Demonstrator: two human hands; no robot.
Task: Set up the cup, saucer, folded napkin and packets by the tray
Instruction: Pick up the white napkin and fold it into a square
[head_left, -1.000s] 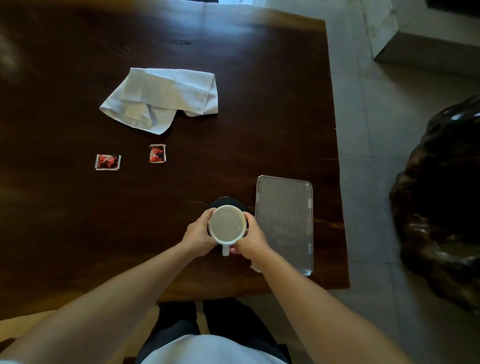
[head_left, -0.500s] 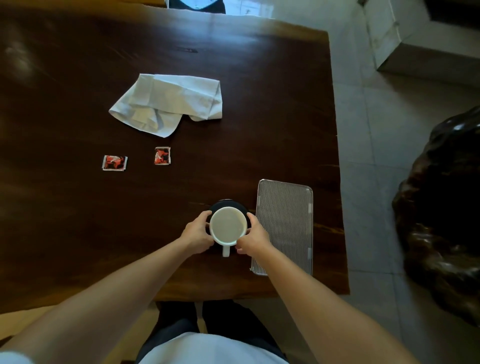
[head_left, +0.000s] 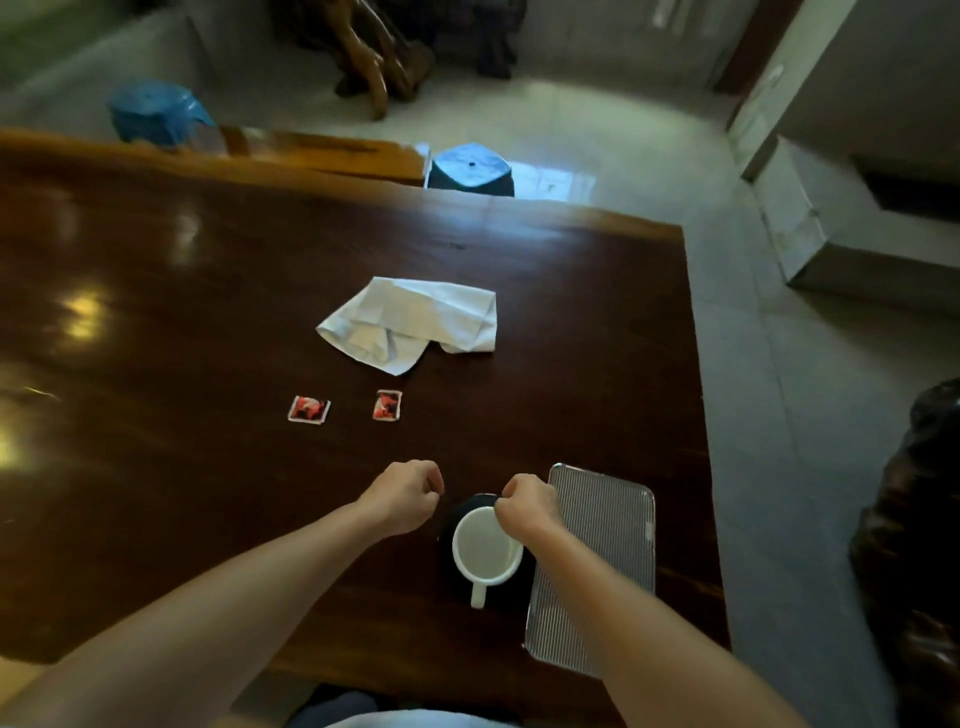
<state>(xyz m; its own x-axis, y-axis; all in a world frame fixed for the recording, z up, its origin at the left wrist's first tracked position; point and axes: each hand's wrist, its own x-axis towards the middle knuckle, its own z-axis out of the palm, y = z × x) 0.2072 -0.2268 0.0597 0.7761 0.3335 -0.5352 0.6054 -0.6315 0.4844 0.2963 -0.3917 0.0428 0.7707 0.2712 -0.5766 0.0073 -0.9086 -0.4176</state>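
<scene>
A white cup (head_left: 485, 545) stands on a dark saucer (head_left: 457, 512) just left of the ribbed grey tray (head_left: 602, 561), its handle pointing toward me. My left hand (head_left: 402, 496) hovers left of the cup, fingers curled, holding nothing. My right hand (head_left: 530, 506) is above the cup's far rim, fingers curled, holding nothing. A crumpled white napkin (head_left: 415, 322) lies farther back. Two red packets, one on the left (head_left: 309, 409) and one on the right (head_left: 387, 405), lie between the napkin and my hands.
The dark wooden table (head_left: 156, 364) ends at its right edge just past the tray. Two blue stools (head_left: 470, 169) stand beyond the far edge, with a wooden bench. A dark carved object (head_left: 914, 545) sits on the floor at right.
Both hands have let go of the cup and lifted away toward the far side. The camera has tilted up, showing more of the room.
</scene>
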